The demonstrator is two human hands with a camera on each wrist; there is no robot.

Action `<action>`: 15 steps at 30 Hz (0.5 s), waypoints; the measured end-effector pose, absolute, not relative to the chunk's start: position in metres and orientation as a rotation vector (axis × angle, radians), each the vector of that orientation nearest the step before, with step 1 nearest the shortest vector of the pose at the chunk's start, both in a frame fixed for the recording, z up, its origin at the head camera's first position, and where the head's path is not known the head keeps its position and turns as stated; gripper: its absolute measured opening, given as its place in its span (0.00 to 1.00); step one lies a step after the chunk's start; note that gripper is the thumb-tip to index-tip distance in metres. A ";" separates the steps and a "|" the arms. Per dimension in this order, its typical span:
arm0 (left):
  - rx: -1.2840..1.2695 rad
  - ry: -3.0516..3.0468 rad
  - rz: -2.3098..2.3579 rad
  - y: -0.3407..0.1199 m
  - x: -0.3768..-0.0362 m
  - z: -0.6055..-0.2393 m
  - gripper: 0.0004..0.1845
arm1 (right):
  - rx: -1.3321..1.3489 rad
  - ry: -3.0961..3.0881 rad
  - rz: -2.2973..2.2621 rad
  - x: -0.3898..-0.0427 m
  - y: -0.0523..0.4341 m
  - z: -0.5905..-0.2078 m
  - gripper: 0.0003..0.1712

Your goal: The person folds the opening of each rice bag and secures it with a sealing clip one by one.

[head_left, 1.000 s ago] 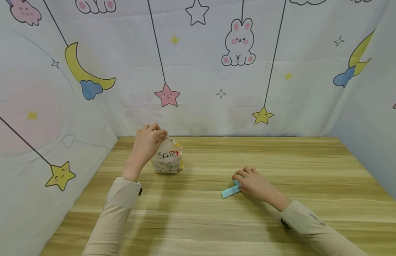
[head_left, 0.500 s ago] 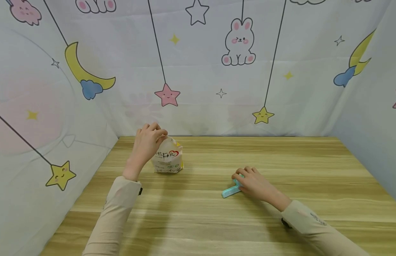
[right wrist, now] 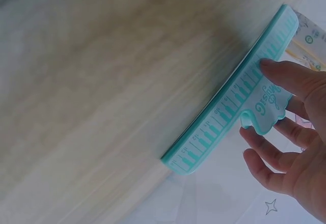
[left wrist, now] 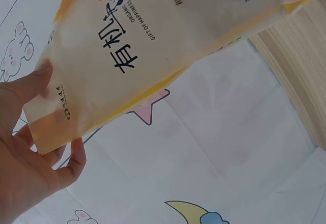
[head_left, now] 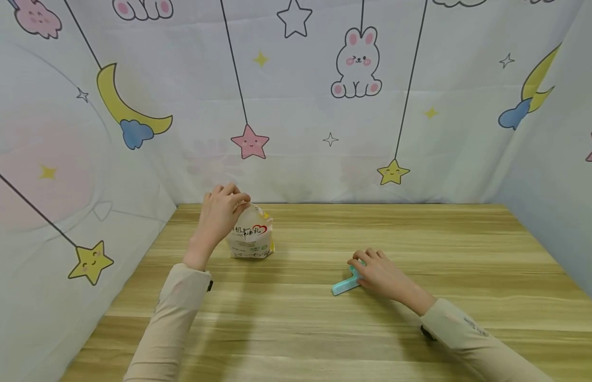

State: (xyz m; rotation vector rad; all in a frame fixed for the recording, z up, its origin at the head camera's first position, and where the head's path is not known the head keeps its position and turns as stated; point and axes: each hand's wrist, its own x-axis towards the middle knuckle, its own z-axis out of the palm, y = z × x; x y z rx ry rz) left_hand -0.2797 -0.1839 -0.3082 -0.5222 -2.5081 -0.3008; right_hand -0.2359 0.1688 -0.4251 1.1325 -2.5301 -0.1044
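Pouch (head_left: 250, 237): white and yellow stand-up pack with black lettering and a red heart outline; it stands upright on the wooden table (head_left: 324, 318), towards the far left of the tabletop, near the back curtain.
Left hand (head_left: 220, 213): my left hand sits at the pouch's top left corner; thumb on one face and fingers (left wrist: 76, 158) curled behind the other, pinching the sealed top edge.
Pouch in the left wrist view (left wrist: 153, 56): the printed face fills the upper part of the view; my thumb lies flat against it near the corner.
Clip (head_left: 345, 282): teal plastic sealing clip, long and narrow, printed with piano keys and the word "Music"; it lies on the table to the right of the pouch and nearer to me, well apart from it.
Right hand (head_left: 379, 273): my right hand rests over the clip's right end; fingers bent and slightly spread, index fingertip (right wrist: 275, 71) on the clip's tab and bar, pinching the tab.
Clip contact (right wrist: 234, 96): its long edge lies against the wood.
Curtain (head_left: 296, 95): pale fabric with stars, moons and rabbits, behind and to both sides of the pouch.
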 end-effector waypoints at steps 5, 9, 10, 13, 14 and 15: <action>-0.520 -2.513 -0.303 -0.184 -0.280 -0.308 0.07 | 1.141 -2.515 -0.076 -0.236 0.169 -0.424 0.21; -0.519 -2.516 -0.306 -0.184 -0.280 -0.308 0.07 | 1.149 -2.499 -0.061 -0.235 0.169 -0.423 0.20; -0.519 -2.516 -0.306 -0.184 -0.280 -0.308 0.07 | 1.153 -2.495 -0.060 -0.235 0.169 -0.423 0.19; -0.519 -2.513 -0.307 -0.184 -0.280 -0.308 0.07 | 1.165 -2.475 -0.072 -0.234 0.170 -0.421 0.18; -0.518 -2.512 -0.306 -0.184 -0.281 -0.309 0.07 | 1.167 -2.471 -0.082 -0.234 0.169 -0.421 0.17; -0.519 -2.509 -0.306 -0.184 -0.281 -0.309 0.07 | 1.169 -2.470 -0.094 -0.234 0.169 -0.420 0.17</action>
